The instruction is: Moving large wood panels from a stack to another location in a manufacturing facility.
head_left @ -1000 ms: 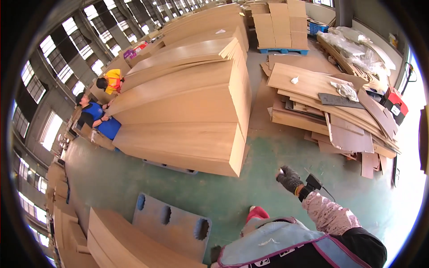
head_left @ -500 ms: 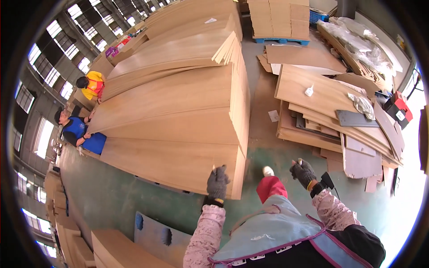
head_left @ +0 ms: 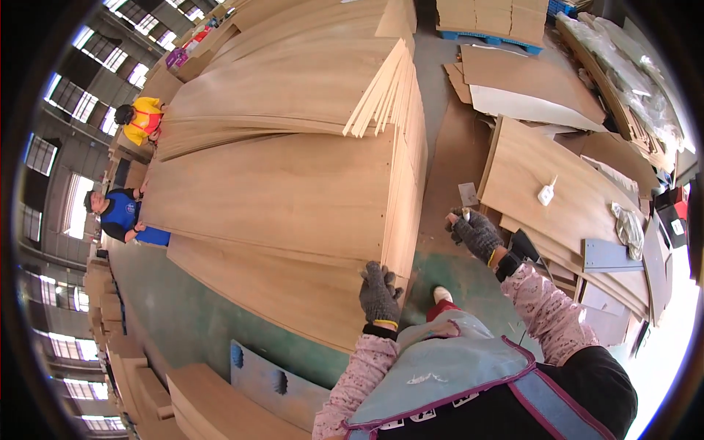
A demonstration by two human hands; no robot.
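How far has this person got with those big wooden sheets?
Done: tall stacks of thin wood sheets already stand piled on the floor, with fanned sheets on top. In hand: the gloved left hand rests on the near corner of the stack, while the gloved right hand is raised beside it, holding nothing clear. Left: loose boards lie scattered unevenly to the right, not yet stacked.

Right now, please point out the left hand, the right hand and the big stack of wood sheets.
left hand (head_left: 379, 295), head view, back of the grey glove.
right hand (head_left: 477, 233), head view, back of the grey glove.
stack of wood sheets (head_left: 279, 194), head view, bare top face of a large sheet.
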